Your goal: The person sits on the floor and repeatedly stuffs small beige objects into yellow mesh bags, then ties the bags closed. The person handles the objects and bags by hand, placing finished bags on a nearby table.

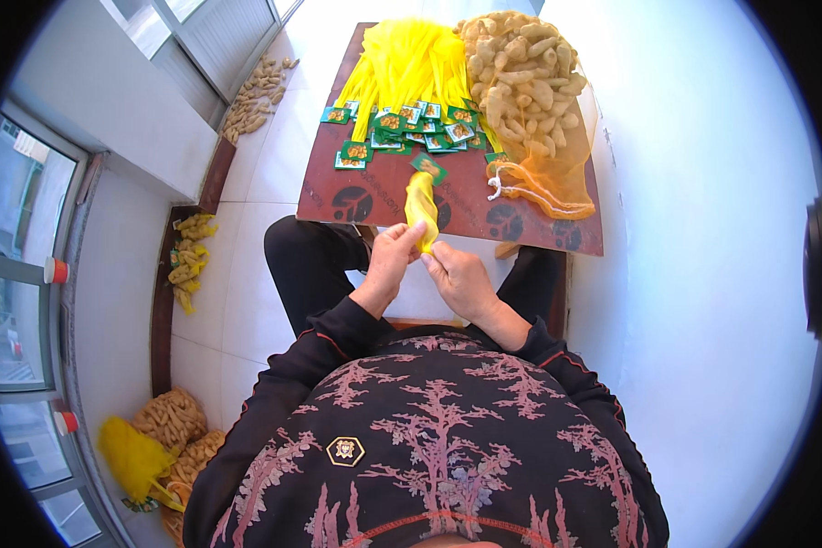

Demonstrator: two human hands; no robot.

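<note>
Between both hands, just past my knees, is a yellow mesh bag (421,202) with a green label at its far end, over the near edge of the table. My left hand (392,259) pinches its near end from the left, and my right hand (460,275) pinches the same end from the right. Whether anything lies inside the bag is hard to tell. Beyond it on the table lies a pile of yellow mesh bags (411,61) with green and white labels. At their right a large orange mesh sack (544,179) holds ginger-like roots (520,75), its white-corded mouth towards me.
The dark red table (397,218) has printed marks. Loose roots (255,96) lie on the floor at the upper left. Filled yellow mesh bags (190,257) lie by the left wall. More sacks of roots (171,418) and a yellow mesh bundle (131,457) stand at lower left.
</note>
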